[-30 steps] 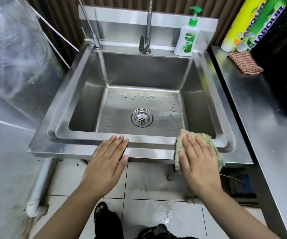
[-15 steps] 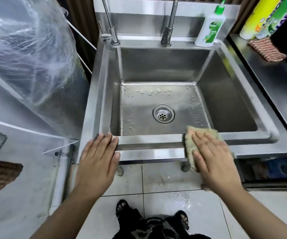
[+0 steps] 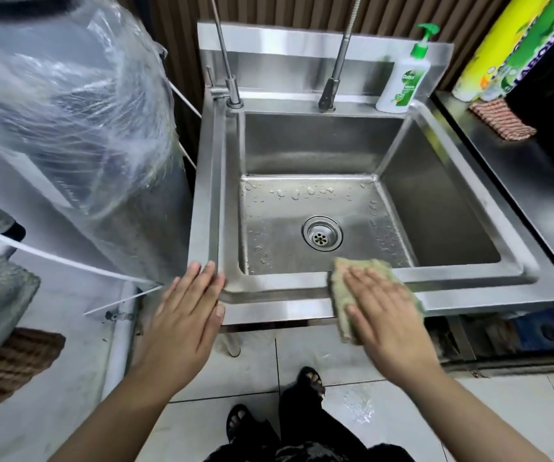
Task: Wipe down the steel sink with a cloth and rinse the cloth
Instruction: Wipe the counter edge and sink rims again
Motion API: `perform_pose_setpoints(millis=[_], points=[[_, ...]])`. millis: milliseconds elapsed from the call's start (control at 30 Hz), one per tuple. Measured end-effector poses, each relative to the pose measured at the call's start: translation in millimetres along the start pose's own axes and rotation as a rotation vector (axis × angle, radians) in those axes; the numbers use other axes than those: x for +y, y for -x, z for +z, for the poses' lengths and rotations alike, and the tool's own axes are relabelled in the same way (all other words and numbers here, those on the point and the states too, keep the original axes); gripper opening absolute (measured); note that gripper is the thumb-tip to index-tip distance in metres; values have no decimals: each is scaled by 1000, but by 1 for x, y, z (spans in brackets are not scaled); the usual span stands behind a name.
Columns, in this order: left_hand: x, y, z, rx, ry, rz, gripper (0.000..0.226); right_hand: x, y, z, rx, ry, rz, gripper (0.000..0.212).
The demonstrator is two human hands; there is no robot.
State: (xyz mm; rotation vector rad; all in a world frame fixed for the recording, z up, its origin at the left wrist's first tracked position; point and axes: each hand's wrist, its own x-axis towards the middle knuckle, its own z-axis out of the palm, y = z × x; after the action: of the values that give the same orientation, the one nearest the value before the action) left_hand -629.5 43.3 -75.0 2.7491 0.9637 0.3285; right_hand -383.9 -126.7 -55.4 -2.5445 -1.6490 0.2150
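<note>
**Item:** cloth [image 3: 338, 295], yellow-green, draped over the front rim of the sink [image 3: 279, 285] at 5 o'clock from the drain [image 3: 321, 233], lower edge hanging past the lip.
**Holder:** my right hand [image 3: 385, 305], fingers straight, pressing flat on top (no pinch, so probably set to slide along the rim).
**Brace:** my left hand [image 3: 185, 311], flat and extended, resting on the corner at 8 o'clock, likely steadying me.
**Basin floor:** beaded droplets [image 3: 297, 195].

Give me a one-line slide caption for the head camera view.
Right hand presses a cloth on the steel sink's front rim while the left hand rests at its corner.
</note>
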Motion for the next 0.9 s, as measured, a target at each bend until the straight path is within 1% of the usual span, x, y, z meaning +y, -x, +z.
perform_pose_setpoints(millis=[67,133,167,233,333,400,433,567,633,733,833,900], points=[[-1,0,1,1,6,-6,51,1,1,-3,-19,-7,78,65],[-2,6,-2,24,39,-62,52,-22,-1,-3,-39,-32,56,66],[-4,12,-2,37,65,-95,52,-37,-4,-2,-35,-42,-9,66],[-10,27,-3,27,97,-121,51,-70,-13,2,-100,-47,-181,65],[-16,44,-7,-7,78,-68,50,-119,-33,1,-160,-72,-413,63],[-17,47,-9,-15,110,-70,50,-139,-46,2,-286,-143,-479,64],[-17,47,-9,-15,143,-78,50,-144,-52,2,-315,-152,-495,63],[-16,46,-9,-13,259,-110,49,-153,-89,6,-307,-152,-532,54],[-15,42,-13,3,256,-114,50,-156,-124,11,-237,-163,-526,54],[-15,19,-18,35,250,-123,52,-157,-198,15,-134,-154,-433,53],[-19,-25,-18,44,223,-108,53,-157,-264,8,-165,-122,-361,53],[-24,-54,-17,49,253,-122,54,-154,-276,6,-176,-139,-382,53]])
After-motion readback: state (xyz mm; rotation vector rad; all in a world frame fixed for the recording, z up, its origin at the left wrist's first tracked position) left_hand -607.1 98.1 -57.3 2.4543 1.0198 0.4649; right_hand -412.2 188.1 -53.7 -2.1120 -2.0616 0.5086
